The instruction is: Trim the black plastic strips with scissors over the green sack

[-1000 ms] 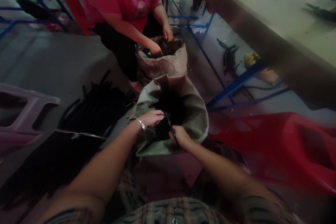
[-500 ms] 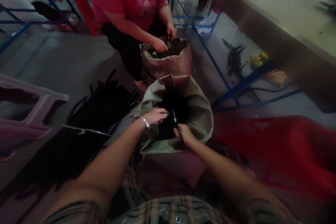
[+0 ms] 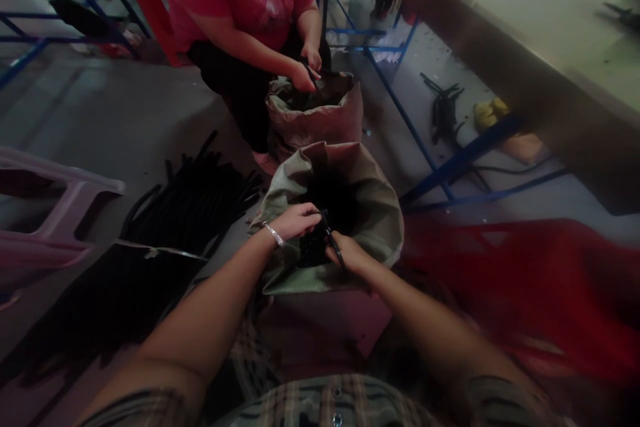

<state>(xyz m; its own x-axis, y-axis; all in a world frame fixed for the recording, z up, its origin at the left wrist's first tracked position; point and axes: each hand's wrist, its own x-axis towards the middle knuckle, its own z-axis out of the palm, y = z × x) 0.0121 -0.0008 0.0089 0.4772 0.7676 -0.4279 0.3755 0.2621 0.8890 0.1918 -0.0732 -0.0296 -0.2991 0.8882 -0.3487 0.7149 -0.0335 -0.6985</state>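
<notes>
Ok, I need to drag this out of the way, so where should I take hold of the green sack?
Take the folded-down rim of the green woven sack on its right side, coming from above and outside. The mouth is turned outward into a cuff that fingers can close around, and that stretch is free, while your left hand and right hand are working at the near side of the opening.

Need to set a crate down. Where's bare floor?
Bare floor lies between the pink stool and the black tubing. A narrower strip runs between the green sack and the blue frame. It's crowded at the left hand and right hand.
</notes>
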